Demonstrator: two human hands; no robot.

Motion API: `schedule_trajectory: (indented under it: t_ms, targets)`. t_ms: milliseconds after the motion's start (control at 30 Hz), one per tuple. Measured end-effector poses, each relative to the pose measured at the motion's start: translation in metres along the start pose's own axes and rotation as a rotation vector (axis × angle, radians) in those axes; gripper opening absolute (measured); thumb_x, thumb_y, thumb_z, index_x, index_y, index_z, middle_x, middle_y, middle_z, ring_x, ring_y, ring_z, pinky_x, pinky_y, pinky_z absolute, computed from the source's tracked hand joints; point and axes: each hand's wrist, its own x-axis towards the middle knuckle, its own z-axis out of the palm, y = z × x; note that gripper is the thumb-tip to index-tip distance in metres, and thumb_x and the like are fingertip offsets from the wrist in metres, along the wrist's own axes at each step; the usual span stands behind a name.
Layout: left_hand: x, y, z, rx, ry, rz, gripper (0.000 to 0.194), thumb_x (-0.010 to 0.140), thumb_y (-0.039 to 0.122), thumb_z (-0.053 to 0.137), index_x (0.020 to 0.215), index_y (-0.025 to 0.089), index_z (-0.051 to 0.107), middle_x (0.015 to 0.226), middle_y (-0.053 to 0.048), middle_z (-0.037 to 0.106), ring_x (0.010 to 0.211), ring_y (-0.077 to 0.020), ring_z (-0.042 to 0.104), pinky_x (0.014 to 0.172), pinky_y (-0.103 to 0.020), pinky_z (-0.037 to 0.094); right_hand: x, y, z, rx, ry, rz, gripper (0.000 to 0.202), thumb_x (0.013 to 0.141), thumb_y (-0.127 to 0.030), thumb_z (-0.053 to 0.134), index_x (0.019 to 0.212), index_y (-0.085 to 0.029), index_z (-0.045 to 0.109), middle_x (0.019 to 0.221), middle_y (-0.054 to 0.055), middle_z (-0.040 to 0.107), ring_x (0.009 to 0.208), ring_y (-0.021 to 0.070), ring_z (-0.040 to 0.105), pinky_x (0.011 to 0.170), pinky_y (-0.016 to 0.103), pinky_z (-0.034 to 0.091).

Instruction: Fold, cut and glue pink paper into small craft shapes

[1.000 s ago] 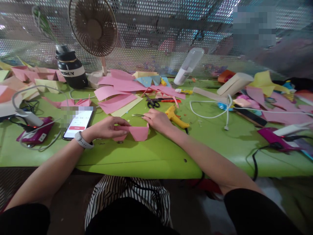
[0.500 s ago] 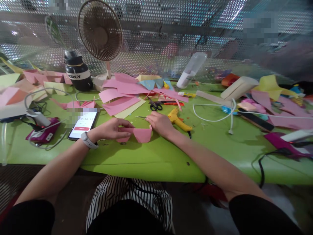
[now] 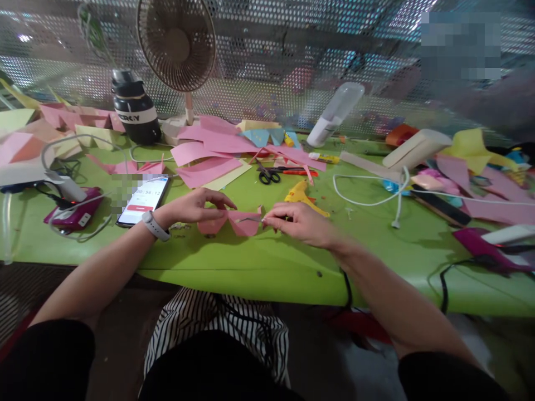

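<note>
My left hand point(image 3: 195, 207) clamps folded pink paper point(image 3: 246, 228); right hand point(image 3: 307, 224), apart, pinches slim metal tweezers point(image 3: 251, 219) over it; creases made, end tab point(image 3: 259, 210) upright.

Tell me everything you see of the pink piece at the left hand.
The pink piece looks like thin folded paper: two lobes with a notch between, a small tab upright at the right end. The left hand holds its left part, over the green table. Tweezers in the right hand cross its right lobe; contact is unclear.
</note>
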Motion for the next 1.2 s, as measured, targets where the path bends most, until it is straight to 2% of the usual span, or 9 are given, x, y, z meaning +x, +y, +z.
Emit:
schedule_trajectory:
  t_ms: [100,267,400,600,800,933,1200]
  targets:
    - [0.002,-0.002,-0.004,-0.094,0.03,-0.026,0.031,0.091,0.028,0.051,0.11,0.012,0.07,0.105,-0.01,0.073,0.097,-0.021,0.066,0.087,-0.034,0.051,0.001,0.004,0.006,-0.014,0.01,0.027,0.029,0.092,-0.038,0.052,0.085,-0.018,0.072,0.081,0.004,0.065,0.072,0.014,0.055,0.066,0.028,0.038]
    - [0.005,-0.008,-0.007,-0.227,0.075,0.003,0.038,0.098,0.026,0.038,0.11,0.014,0.071,0.097,-0.009,0.075,0.097,-0.0189,0.068,0.095,-0.033,0.048,0.003,0.008,0.006,-0.022,0.027,0.039,0.03,0.092,-0.039,0.052,0.086,-0.018,0.071,0.081,0.004,0.067,0.073,0.0155,0.057,0.066,0.029,0.039]
    - [0.007,-0.008,-0.004,-0.213,0.048,-0.028,0.035,0.096,0.026,0.042,0.108,0.014,0.072,0.1,-0.01,0.074,0.096,-0.0189,0.068,0.091,-0.031,0.049,0.002,0.009,0.007,-0.073,0.065,0.04,0.029,0.092,-0.039,0.052,0.087,-0.018,0.072,0.084,0.005,0.068,0.076,0.0166,0.058,0.069,0.03,0.04]
    - [0.008,-0.005,-0.001,-0.164,-0.008,-0.046,0.034,0.085,0.029,0.058,0.112,0.011,0.07,0.093,-0.009,0.074,0.082,-0.0184,0.067,0.07,-0.027,0.052,0.004,0.009,0.009,-0.095,0.049,0.013,0.029,0.093,-0.037,0.05,0.086,-0.019,0.071,0.085,0.005,0.068,0.076,0.0172,0.058,0.069,0.032,0.04]
    - [0.007,0.001,-0.002,-0.154,0.019,-0.086,0.035,0.092,0.029,0.047,0.11,0.011,0.07,0.1,-0.011,0.073,0.092,-0.0202,0.067,0.081,-0.031,0.051,0.005,0.01,0.01,-0.104,0.055,0.026,0.029,0.093,-0.038,0.051,0.085,-0.019,0.072,0.085,0.006,0.069,0.077,0.0187,0.06,0.07,0.034,0.042]
    - [0.006,0.002,-0.002,-0.148,0.037,-0.051,0.036,0.095,0.03,0.043,0.108,0.011,0.071,0.1,-0.012,0.074,0.094,-0.0213,0.067,0.086,-0.033,0.051,0.005,0.011,0.011,-0.11,0.052,0.034,0.03,0.093,-0.04,0.051,0.088,-0.019,0.072,0.087,0.007,0.069,0.079,0.0197,0.061,0.071,0.035,0.043]
    - [0.008,-0.004,-0.001,-0.139,0.015,-0.046,0.032,0.092,0.033,0.052,0.108,0.013,0.071,0.104,-0.01,0.074,0.091,-0.0201,0.067,0.078,-0.03,0.052,0.005,0.009,0.01,-0.136,0.05,0.037,0.028,0.094,-0.037,0.05,0.087,-0.019,0.072,0.085,0.007,0.069,0.077,0.0187,0.06,0.07,0.034,0.043]
